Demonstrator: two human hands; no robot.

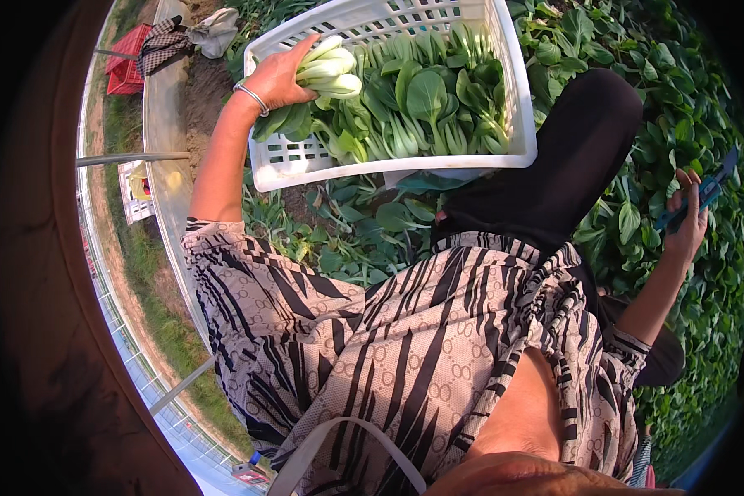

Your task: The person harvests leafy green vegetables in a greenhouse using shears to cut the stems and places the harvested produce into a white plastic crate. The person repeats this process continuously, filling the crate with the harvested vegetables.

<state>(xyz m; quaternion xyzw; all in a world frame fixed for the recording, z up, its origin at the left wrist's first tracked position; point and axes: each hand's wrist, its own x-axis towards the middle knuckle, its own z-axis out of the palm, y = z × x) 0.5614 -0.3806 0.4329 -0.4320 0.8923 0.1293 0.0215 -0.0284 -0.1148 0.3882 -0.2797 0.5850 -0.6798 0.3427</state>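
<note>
My left hand, with a bracelet at the wrist, grips a bunch of bok choy. The pale stem ends point right, and the leaves hang below the palm. This bunch is at the left end of a white plastic crate. Rows of bok choy fill much of the crate's middle and right. Away to the right, my right hand holds a blue-handled utility knife above the growing plants, its blade pointing up and outward.
Leafy bok choy plants grow densely on the right. My bent knee is beside the crate's right end. Plastic sheeting and metal poles run along the left. Beyond them are a red crate and a checked cloth.
</note>
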